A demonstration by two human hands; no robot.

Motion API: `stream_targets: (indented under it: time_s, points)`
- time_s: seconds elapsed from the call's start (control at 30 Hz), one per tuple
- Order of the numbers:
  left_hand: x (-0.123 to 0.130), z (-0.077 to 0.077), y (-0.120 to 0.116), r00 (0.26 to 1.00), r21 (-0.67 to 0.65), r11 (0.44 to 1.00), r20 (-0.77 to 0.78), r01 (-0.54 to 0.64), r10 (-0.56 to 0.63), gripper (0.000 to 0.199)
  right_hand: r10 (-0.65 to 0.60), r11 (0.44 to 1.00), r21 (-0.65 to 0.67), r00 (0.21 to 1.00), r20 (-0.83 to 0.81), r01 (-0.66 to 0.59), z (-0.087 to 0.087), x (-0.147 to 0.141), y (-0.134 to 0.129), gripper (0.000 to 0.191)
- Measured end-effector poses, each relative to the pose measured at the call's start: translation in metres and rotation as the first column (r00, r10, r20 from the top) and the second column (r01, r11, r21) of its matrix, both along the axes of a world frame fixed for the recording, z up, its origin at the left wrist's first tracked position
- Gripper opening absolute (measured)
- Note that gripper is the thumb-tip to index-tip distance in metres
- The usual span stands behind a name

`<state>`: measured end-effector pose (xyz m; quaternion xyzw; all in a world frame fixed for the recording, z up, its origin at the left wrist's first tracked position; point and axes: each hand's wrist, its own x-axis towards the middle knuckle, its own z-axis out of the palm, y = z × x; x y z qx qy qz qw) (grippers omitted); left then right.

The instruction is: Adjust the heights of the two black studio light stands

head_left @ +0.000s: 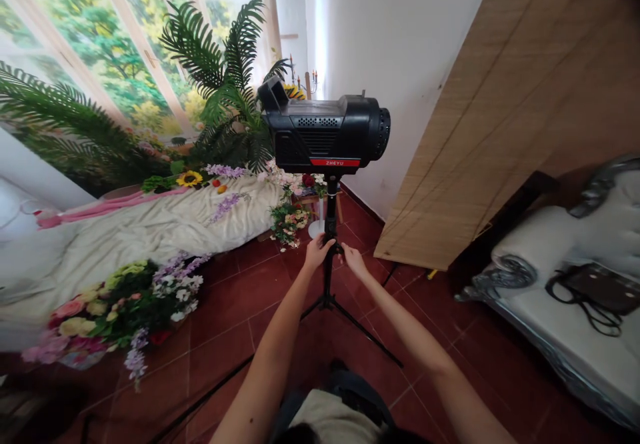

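Observation:
A black studio light (330, 134) with a red label sits on top of a black stand (327, 274), whose legs are spread on the floor. My left hand (319, 251) is wrapped round the stand's pole below the light. Just to the right of the pole, my right hand (353, 259) has its fingers closed on a small black knob (339, 249) at the same height. The fingertips of both hands are small in view and partly hidden by the pole.
On the left, a cream cloth (235, 221) lies under flowers, with a flower arrangement (90, 317) in front and palm fronds (240, 51) behind. A wooden panel (440, 164) leans at the right, beside a white sofa (550, 291) holding a dark bag (600, 287). A black pole (210, 394) crosses the floor.

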<state>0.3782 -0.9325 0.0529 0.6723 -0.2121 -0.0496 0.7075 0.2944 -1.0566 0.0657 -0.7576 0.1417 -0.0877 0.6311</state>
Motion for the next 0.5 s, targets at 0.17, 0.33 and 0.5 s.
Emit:
stream_targets:
  time_s: [0.17, 0.33, 0.5]
  points:
    - [-0.007, 0.005, -0.004, 0.999, -0.020, 0.999, -0.039, -0.033, 0.033, 0.034, 0.157, 0.822, 0.560, 0.987, -0.042, -0.107, 0.000, 0.004, 0.001, 0.042]
    - [-0.011, 0.005, -0.008, 0.996, -0.032, 0.997, -0.056, -0.065, 0.063, 0.038, 0.319, 0.559, 0.792, 0.945, 0.069, -0.246, 0.005, 0.003, -0.005, 0.040]
    - [-0.011, 0.006, -0.010, 0.998, -0.016, 0.998, -0.029, -0.063, 0.062, 0.041, 0.182, 0.545, 0.796, 0.964, 0.192, -0.261, 0.005, 0.000, -0.003, 0.038]
